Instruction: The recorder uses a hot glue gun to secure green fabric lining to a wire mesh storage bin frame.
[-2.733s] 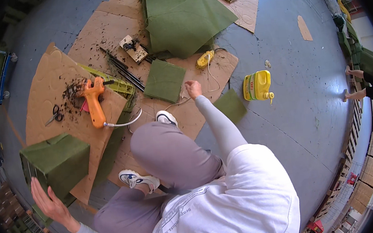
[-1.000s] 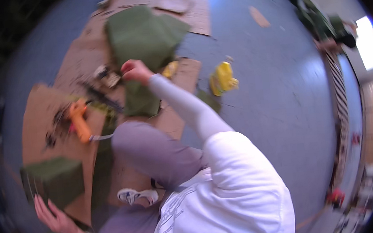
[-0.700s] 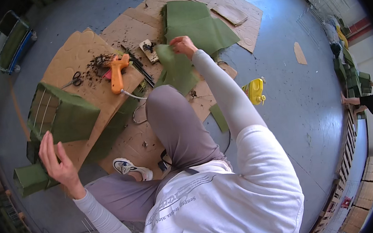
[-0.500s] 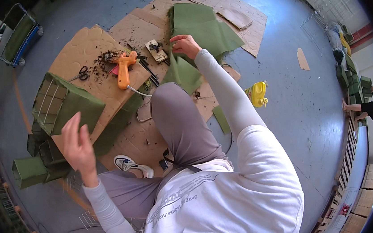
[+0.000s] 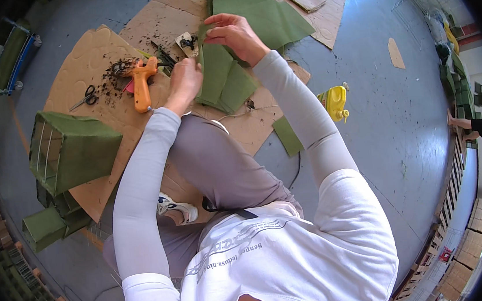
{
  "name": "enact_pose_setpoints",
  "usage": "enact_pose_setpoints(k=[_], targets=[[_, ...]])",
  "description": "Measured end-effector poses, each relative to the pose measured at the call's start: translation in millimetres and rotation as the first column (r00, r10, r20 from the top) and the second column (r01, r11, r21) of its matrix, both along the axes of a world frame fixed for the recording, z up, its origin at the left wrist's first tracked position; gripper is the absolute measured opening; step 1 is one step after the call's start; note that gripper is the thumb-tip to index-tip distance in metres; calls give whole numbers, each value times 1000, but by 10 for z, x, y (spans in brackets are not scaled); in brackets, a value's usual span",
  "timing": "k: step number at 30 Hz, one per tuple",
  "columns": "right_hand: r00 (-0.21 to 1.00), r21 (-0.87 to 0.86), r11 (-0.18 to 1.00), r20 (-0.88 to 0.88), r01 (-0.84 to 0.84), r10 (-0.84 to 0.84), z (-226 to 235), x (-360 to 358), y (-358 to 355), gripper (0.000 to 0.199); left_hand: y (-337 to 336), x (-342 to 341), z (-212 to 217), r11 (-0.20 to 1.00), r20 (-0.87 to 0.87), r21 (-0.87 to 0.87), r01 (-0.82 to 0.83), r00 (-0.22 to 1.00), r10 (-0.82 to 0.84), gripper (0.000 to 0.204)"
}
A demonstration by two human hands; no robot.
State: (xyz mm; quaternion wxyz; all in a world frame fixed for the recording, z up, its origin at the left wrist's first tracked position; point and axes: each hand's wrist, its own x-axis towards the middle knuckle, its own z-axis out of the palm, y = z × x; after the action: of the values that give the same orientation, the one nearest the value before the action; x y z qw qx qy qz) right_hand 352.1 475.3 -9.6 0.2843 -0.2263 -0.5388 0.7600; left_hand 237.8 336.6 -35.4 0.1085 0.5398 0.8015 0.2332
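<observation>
A green fabric piece [image 5: 213, 70] is held up in front of my raised knee. My right hand [image 5: 237, 37] pinches its upper edge between thumb and fingers. Lower down, my left hand [image 5: 186, 82] is closed at the left edge of the same piece, its fingertips partly hidden. Behind it lies a larger stack of green fabric [image 5: 250, 4] on the cardboard. To the left of my left hand rests an orange glue gun [image 5: 141, 86], close to scissors [image 5: 90, 97] with dark handles. A pale block [image 5: 186, 46] with black residue sits just beyond my hands.
A wire-framed box covered in green fabric [image 5: 87, 145] stands at the left, on cardboard [image 5: 80, 73] strewn with black scraps. A yellow jug [image 5: 334, 104] and a green offcut [image 5: 288, 136] lie at the right. A cart [image 5: 12, 59] stands far left; another person [image 5: 481, 127] is far right.
My left hand has moved from beside the green box, up and right to the fabric's edge, and closed. My right hand has lifted the fabric piece slightly up and left.
</observation>
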Motion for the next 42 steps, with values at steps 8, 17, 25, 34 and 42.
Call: enact_pose_setpoints(k=[8, 17, 25, 34, 42], targets=[[913, 649, 761, 309, 4, -268, -1609, 705, 619, 74, -49, -319, 177, 987, 568, -11, 161, 813, -126, 30], [824, 88, 924, 490, -372, 285, -2213, 617, 683, 28, -51, -602, 330, 993, 670, 3, 119, 737, -91, 30], [538, 278, 841, 843, -463, 17, -3288, 877, 812, 32, -240, -870, 349, 969, 574, 133, -208, 813, 96, 29], [600, 408, 835, 791, -369, -121, -3697, 677, 861, 31, -884, -621, 759, 873, 561, 147, -464, 766, 313, 17], [540, 719, 674, 640, -169, -546, -3512, 561, 727, 33, -1707, -416, 875, 852, 486, 198, -485, 803, 344, 23]])
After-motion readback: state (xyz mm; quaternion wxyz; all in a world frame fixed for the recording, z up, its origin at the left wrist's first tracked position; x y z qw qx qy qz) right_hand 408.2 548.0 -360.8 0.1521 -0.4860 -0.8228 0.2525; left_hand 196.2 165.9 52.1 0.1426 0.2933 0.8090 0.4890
